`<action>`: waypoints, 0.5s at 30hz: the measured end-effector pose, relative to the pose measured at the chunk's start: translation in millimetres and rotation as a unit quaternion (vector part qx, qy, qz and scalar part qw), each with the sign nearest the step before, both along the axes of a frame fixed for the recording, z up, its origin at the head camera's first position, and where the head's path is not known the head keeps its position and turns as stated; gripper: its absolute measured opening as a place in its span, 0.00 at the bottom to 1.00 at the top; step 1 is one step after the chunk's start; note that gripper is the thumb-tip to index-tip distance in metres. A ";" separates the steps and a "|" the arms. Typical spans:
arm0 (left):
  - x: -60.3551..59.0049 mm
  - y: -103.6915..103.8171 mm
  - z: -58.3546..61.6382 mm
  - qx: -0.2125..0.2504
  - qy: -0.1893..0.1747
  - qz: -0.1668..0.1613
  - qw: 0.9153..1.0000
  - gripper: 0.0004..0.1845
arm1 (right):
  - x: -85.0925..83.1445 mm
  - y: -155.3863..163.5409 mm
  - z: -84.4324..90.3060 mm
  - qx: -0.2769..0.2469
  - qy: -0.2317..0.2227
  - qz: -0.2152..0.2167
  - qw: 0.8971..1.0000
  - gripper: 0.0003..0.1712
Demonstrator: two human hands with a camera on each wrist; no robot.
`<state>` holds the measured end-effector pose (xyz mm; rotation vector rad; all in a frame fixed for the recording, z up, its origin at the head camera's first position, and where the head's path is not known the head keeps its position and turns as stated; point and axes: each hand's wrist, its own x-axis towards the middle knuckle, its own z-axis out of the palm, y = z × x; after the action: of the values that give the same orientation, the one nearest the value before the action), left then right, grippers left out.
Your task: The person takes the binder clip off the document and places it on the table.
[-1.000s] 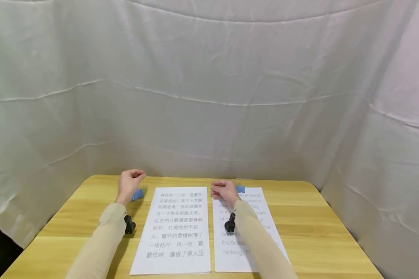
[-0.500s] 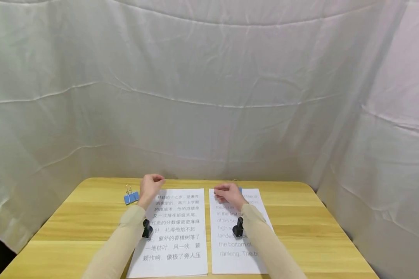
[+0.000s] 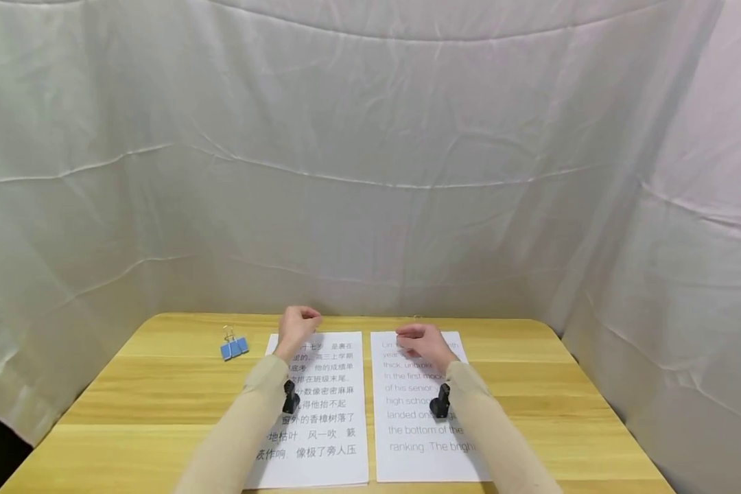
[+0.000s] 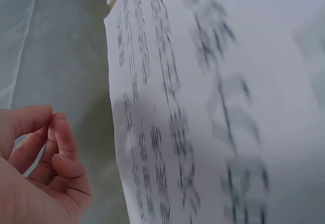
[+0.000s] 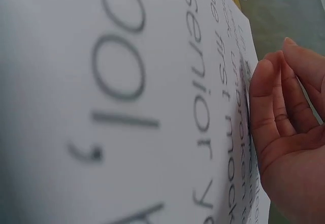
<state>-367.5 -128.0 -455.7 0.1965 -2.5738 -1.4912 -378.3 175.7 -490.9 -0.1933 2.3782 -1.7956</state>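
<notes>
Left hand (image 3: 298,327) has left the blue clip (image 3: 234,348); sheets (image 3: 321,405) lie below

Yellow-tan wooden bench (image 3: 160,391), marked with a lengthwise grain of lighter and darker stripes. White printed sheet on the left (image 3: 330,412), covered with rows of dark grey Chinese characters. White printed sheet on the right (image 3: 407,439), covered with lines of grey English text in a thin sans-serif; the letters are seen large and blurred in the right wrist view. Small blue binder clip with silver wire handles (image 3: 233,347), laid on the bench. Pale beige long sleeves (image 3: 241,425) are worn on both arms, each with a small black wrist-mounted device (image 3: 291,398). Off-white creased cloth backdrop (image 3: 370,171), plain, crossed by faint fold lines.
</notes>
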 end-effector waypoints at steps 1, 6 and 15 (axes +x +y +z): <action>-1.5 3.5 -0.7 0.005 -0.002 -0.002 1.000 0.08 | -0.4 3.0 -0.7 -0.003 0.000 -0.005 1.000 0.19; -3.3 20.6 -5.2 0.031 -0.012 -0.014 0.999 0.08 | 0.5 15.2 -3.7 -0.018 -0.007 -0.040 0.999 0.20; -3.3 43.1 -12.0 0.122 -0.014 -0.048 0.991 0.11 | -4.4 32.4 -2.3 -0.047 -0.016 -0.104 0.993 0.19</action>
<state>-370.8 -84.8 -467.7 0.1242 -2.4476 -1.8493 -382.7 208.0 -493.2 0.0765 2.3689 -1.9865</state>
